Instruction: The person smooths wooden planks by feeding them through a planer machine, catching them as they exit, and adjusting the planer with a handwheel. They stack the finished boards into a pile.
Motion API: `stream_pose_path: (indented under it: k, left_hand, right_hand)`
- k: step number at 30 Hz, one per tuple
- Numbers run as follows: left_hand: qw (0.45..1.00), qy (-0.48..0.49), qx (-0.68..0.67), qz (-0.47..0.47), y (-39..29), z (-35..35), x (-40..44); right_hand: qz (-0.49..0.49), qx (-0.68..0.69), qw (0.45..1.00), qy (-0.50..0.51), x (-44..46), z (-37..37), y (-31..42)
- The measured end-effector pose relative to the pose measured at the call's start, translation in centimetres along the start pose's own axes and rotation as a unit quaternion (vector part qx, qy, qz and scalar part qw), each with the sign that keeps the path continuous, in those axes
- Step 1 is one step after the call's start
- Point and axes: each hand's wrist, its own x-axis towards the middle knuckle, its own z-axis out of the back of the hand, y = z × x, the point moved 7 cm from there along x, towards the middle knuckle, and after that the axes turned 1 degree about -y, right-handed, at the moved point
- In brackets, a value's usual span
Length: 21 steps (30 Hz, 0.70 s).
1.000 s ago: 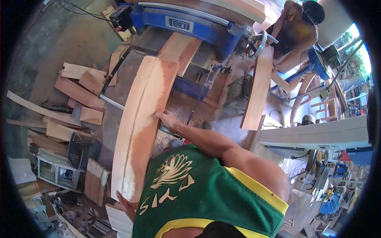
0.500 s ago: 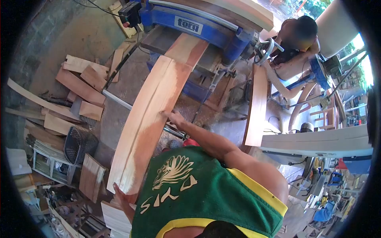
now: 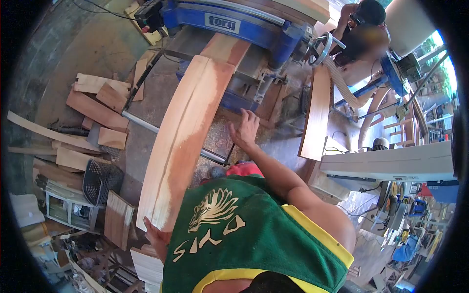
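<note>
Here's my left hand (image 3: 155, 238), closed on the near end of the long board (image 3: 181, 136), one digit over its corner. My right hand (image 3: 245, 129) is loosely spread, gripping nothing, just off the board's right edge. The long board lies across a metal bar (image 3: 213, 156), far end up against a second board (image 3: 224, 46) entering the blue planer (image 3: 185, 17).

Long pale board (image 3: 180, 136), reddish along one side, slanting
</note>
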Motion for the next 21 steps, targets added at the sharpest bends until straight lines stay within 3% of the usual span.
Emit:
stream_pose_path:
  k: [4,6,9,12,15,18,21]
  left_hand:
    - [1.000,-0.011,0.014,-0.021,-0.5,-0.5,0.7]
    - [0.999,-0.010,0.019,-0.036,-0.5,-0.9,1.3]
    - [0.998,-0.025,0.036,-0.034,0.2,-0.2,2.4]
    - [0.996,-0.056,0.063,0.001,0.1,-1.1,1.2]
    - [0.998,-0.019,0.051,-0.038,-2.8,-6.3,-3.6]
    - [0.991,-0.063,0.121,0.003,-1.5,-4.0,-1.2]
    - [0.993,-0.059,0.100,0.003,-1.2,-3.5,0.6]
  right_hand:
    - [-0.069,-0.010,0.998,-0.002,0.0,-2.4,-2.6]
    - [-0.144,0.053,0.988,0.034,-0.4,-4.4,-2.8]
    - [-0.182,0.105,0.978,0.017,-1.0,-5.2,-2.4]
    - [-0.190,0.139,0.972,0.013,-1.0,-5.0,-2.3]
    - [-0.205,0.131,0.970,0.014,-1.1,-5.2,-2.6]
    - [-0.209,0.136,0.968,0.009,-1.1,-5.2,-2.5]
    - [-0.210,0.131,0.969,0.014,-1.0,-5.0,-2.4]
